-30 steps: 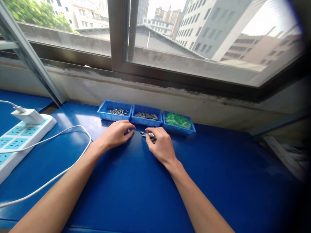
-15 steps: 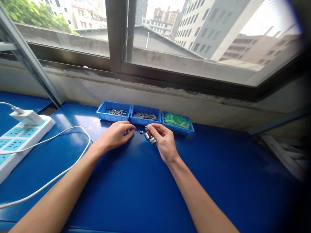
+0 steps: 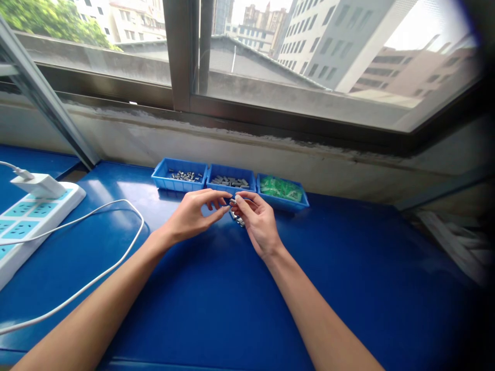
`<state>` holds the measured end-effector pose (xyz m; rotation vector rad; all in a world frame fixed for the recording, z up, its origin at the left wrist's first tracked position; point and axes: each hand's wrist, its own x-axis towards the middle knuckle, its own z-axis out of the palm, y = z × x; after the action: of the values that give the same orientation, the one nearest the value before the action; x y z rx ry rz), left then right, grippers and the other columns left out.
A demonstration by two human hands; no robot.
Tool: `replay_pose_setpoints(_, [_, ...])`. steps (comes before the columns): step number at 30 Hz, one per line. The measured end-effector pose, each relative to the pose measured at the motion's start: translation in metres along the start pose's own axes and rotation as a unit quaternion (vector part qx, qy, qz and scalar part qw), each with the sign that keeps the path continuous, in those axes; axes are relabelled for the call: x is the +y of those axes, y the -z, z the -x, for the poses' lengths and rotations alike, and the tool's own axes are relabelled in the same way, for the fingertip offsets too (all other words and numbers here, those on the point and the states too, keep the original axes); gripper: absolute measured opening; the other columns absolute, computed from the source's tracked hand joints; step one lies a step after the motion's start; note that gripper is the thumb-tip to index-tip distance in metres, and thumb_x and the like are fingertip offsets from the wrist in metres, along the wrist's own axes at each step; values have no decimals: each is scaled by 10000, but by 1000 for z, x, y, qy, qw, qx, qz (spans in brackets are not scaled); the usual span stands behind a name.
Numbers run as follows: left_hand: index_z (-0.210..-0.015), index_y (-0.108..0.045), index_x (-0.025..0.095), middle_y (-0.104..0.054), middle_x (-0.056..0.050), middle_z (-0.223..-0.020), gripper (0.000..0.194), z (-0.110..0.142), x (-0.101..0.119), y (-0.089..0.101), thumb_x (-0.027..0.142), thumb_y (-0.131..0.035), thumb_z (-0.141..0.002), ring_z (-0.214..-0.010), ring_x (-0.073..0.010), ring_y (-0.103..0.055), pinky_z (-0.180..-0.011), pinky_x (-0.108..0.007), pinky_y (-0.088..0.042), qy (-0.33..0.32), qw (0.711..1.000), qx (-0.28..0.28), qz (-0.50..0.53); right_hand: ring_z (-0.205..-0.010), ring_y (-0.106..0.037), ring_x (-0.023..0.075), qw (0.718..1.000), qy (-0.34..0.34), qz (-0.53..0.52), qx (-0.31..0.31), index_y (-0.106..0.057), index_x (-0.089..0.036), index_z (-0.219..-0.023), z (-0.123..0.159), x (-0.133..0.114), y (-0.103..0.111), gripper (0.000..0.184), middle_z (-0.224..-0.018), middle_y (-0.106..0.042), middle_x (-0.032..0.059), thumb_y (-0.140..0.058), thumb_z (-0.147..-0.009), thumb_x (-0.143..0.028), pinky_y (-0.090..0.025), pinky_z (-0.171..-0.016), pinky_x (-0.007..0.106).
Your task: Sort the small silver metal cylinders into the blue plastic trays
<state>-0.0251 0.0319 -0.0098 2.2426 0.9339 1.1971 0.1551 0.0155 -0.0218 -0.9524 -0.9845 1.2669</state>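
Observation:
My left hand and my right hand meet fingertip to fingertip just above the blue table, in front of the middle tray. My right hand pinches a small metal part and cups several more metal parts in its palm. My left hand's thumb and fingers close in a pinch at that same small part. Behind the hands stand three blue trays: the left tray with small metal pieces, the middle tray with grey metal pieces, the right tray with green parts.
A white power strip with a plugged white charger lies at the left, its white cable looping across the table. A concrete sill and window frame rise right behind the trays.
My right hand lifted off the table with the metal parts and turned palm inward. My left hand rose from the table and moved right to meet it.

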Motion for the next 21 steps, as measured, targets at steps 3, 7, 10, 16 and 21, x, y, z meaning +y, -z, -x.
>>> replay_pose_setpoints(3, [-990,-732,168,-745,-44,-869,138,-1,2,-2,235,-668,-887,-734,-132,-671,-712,-232,-518,-19,1000,2,8,-711,-674,140,998,20,60,-23,-666,-214,-1009,1,2,-1,321,-770,-730,0,-804,-762,-365,-526,-714,267])
replay_pose_setpoints(7, [-891,-748,179,-758,-34,-836,99,-1,0,0,246,-676,-885,-716,-138,-688,-680,-229,-524,-5,1000,16,-20,-745,-692,173,992,31,120,-37,-639,-213,-1055,3,2,-2,337,-802,-732,17,-760,-800,-396,-539,-733,304])
replay_pose_setpoints(10, [-879,-753,183,-764,-39,-846,115,-3,-5,6,278,-689,-874,-736,-155,-701,-716,-254,-552,20,997,65,-44,-808,-701,202,970,78,231,-23,-643,-219,-1081,5,2,0,274,-890,-741,44,-669,-877,-399,-545,-786,353])
replay_pose_setpoints(16, [-924,-750,178,-757,-41,-863,178,-2,-30,31,324,-657,-885,-723,-155,-699,-730,-290,-580,107,948,271,-133,-1209,-543,285,796,246,545,-94,-676,-217,-1189,10,7,3,286,-1247,-680,103,-595,-918,-252,-427,-1040,478])
replay_pose_setpoints(21, [-894,-750,173,-750,-41,-855,151,2,-47,34,289,-654,-876,-682,-146,-674,-693,-292,-564,126,941,258,-179,-1162,-547,290,734,249,615,-146,-702,-198,-1172,11,13,3,274,-1237,-691,105,-545,-948,-221,-460,-975,472])
